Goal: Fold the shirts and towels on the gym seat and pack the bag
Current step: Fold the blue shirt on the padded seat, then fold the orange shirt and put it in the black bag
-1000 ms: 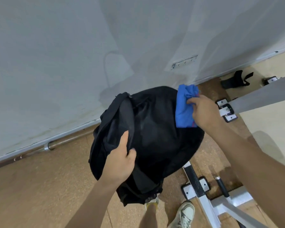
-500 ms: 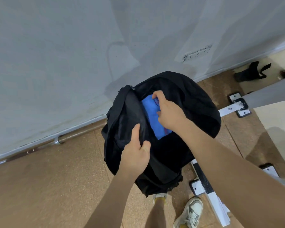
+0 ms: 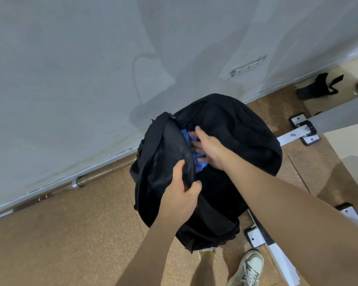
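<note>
Bag (image 3: 236,141) hangs over the floor (image 3: 70,244), left hand (image 3: 182,195) gripping its mouth edge while the right hand (image 3: 209,149), fingers spread, presses the blue cloth (image 3: 201,165) inside; best to push it flat to the bottom, mouth wide.

There's the bag (image 3: 236,131) in the middle of the frame: black woven cloth, matt, with a faint sheen on the flap at its left side. In its mouth is the blue cloth (image 3: 185,135), soft, creased and matt. Along the bottom, the floor (image 3: 70,234) is speckled brown, grainy and cork-like. Across the top, the wall (image 3: 70,69) is flat grey paint, stained and streaked. At lower left, the bar (image 3: 79,181) is bare shiny metal. On the right, the frame (image 3: 285,139) is smooth white-painted metal. At the bottom, the shoe (image 3: 248,267) has pale smooth panels and cloth laces.
</note>
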